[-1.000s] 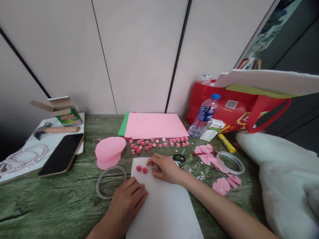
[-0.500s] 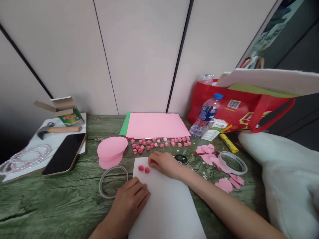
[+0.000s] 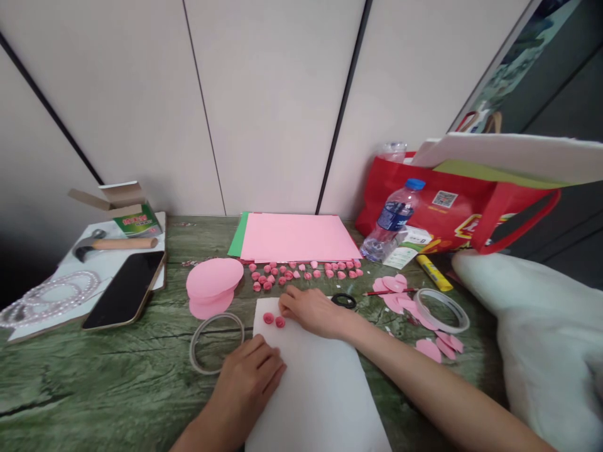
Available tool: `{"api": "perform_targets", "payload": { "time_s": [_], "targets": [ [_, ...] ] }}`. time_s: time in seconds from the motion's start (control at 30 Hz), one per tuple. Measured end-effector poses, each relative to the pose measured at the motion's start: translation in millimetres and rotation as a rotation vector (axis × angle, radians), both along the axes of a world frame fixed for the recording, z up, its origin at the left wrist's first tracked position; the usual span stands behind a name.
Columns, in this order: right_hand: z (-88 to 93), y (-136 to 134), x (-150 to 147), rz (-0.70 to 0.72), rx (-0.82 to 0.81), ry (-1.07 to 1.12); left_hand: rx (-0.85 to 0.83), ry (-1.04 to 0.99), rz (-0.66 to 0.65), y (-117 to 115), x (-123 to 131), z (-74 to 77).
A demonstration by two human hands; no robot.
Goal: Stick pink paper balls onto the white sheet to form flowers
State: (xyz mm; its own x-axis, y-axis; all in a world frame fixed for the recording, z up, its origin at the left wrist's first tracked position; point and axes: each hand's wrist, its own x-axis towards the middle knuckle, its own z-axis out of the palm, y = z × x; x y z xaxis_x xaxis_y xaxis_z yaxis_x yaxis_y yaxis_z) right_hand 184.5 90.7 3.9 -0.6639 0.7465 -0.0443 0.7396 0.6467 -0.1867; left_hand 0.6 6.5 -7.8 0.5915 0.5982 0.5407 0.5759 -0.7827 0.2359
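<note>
A white board, sheet-like, lies lengthwise in front of me. Two small pink paper roses sit side by side near its far left corner. Just right of them, my right hand is closed with its fingertips together at the board's far end; what they pinch, if anything, is hidden. My left hand grips the board's left edge, fingers bent and together, thumb not visible. Behind the board, several more rolled paper roses are spread in rows before a stack of pink paper sheets.
To the left are pink paper discs, a tape roll, a phone and a hammer. Black-handled scissors, paper petals, another tape roll, a glue stick and a bottle stand or lie right.
The whole view has shifted slightly. Both hands keep nearly the same place on the board, and the two roses have not moved on it.
</note>
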Motion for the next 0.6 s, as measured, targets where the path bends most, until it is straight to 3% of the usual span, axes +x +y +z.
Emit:
{"api": "perform_targets", "payload": {
  "time_s": [0.6],
  "targets": [
    [2.7, -0.2, 4.5, -0.015, -0.061, 0.095, 0.009, -0.004, -0.005, 1.5, 1.0, 0.3]
  ]
}}
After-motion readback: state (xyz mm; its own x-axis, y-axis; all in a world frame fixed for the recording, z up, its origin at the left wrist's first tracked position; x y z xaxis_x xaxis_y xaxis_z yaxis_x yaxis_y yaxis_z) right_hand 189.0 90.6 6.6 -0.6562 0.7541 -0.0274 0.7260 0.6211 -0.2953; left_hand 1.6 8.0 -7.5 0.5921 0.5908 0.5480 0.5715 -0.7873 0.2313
